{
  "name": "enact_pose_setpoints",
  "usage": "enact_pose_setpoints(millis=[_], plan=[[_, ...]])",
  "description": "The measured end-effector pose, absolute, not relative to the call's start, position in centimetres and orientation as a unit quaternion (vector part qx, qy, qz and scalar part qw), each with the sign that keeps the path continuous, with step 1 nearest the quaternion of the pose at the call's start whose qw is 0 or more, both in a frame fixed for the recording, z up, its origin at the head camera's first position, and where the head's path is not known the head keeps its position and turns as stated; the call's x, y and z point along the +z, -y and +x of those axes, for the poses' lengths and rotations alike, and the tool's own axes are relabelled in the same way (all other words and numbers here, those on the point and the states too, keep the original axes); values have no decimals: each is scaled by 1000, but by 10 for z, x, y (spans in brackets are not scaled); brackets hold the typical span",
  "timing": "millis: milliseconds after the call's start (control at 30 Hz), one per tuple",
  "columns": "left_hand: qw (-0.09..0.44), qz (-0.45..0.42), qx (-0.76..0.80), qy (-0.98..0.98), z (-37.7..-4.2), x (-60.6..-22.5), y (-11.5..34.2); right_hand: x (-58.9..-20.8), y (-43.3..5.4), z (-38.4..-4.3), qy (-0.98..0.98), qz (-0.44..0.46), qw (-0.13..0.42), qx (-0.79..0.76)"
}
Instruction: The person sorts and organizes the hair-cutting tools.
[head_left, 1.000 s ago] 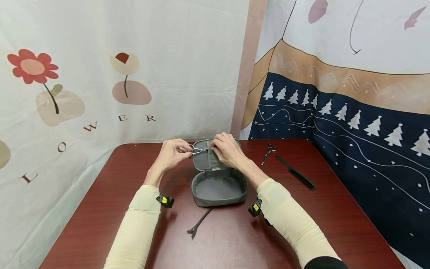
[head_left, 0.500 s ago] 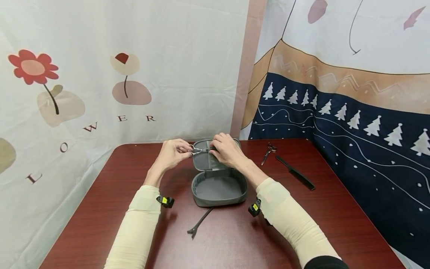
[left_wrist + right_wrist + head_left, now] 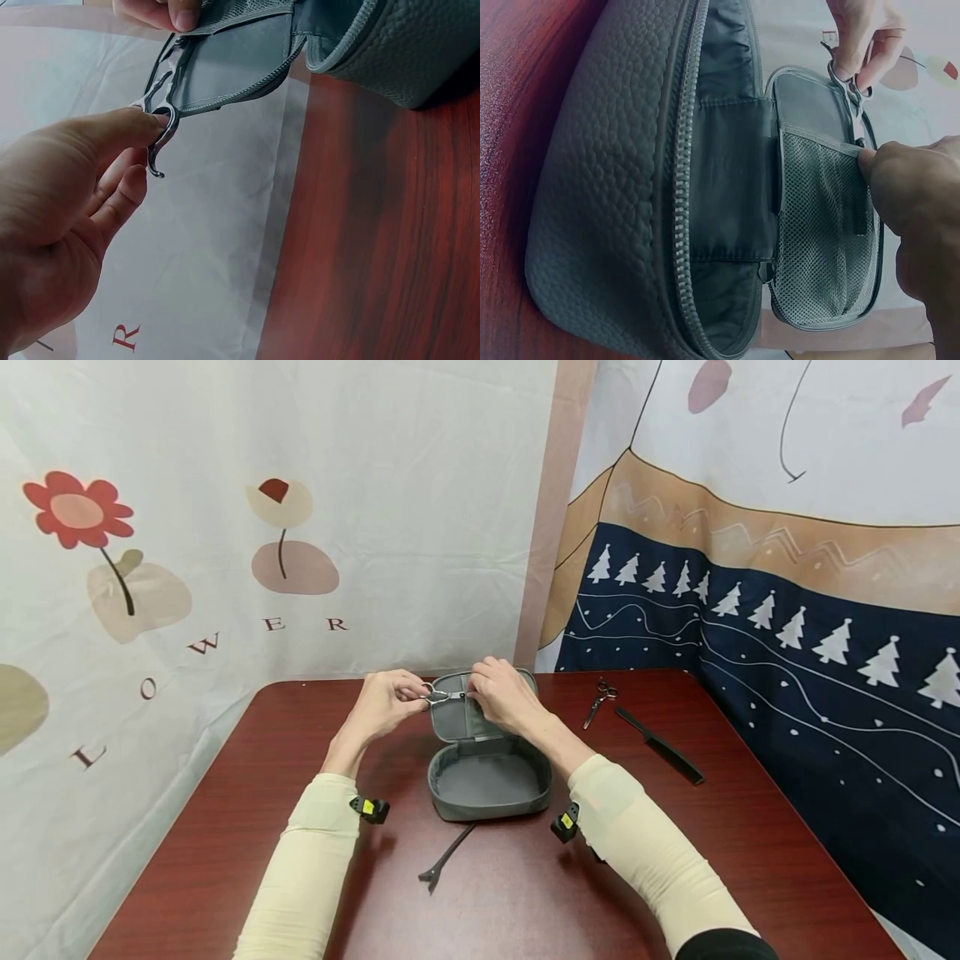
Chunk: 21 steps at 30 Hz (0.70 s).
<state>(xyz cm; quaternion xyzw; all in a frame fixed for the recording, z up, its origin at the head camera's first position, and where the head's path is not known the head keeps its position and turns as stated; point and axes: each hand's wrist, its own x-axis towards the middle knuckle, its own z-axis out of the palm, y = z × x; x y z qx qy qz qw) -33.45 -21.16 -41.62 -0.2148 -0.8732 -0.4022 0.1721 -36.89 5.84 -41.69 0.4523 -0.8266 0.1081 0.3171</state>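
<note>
A grey zip case point(image 3: 491, 812) stands on the table with its lid point(image 3: 448, 720) raised at the back. My left hand point(image 3: 386, 702) pinches the finger rings of silver scissors point(image 3: 174, 120), which point rightward at the lid. On the lid's inside is a mesh pocket point(image 3: 810, 225); the scissors' front end meets its edge, and a dark narrow shape shows through the mesh. My right hand point(image 3: 508, 695) pinches the pocket's edge beside the scissors, its fingertips partly hidden in the head view. The case's lower part looks bare inside.
Another pair of scissors point(image 3: 600, 700) and a black comb point(image 3: 662, 747) lie on the table point(image 3: 675, 860) to the right. A thin dark piece with a forked end point(image 3: 442, 864) sticks out in front of the case. Printed cloth point(image 3: 420, 527) hangs behind.
My right hand has shifted slightly at the pocket's edge, its fingers drawing closer together. My left hand and the scissors stay nearly still.
</note>
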Motion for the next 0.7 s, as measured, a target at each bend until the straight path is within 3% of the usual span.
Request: enact_pose_setpoints(millis=[700], plan=[[157,-182,-441,864,-329,-425,212,-441,-62,-394,815,455,301,194]])
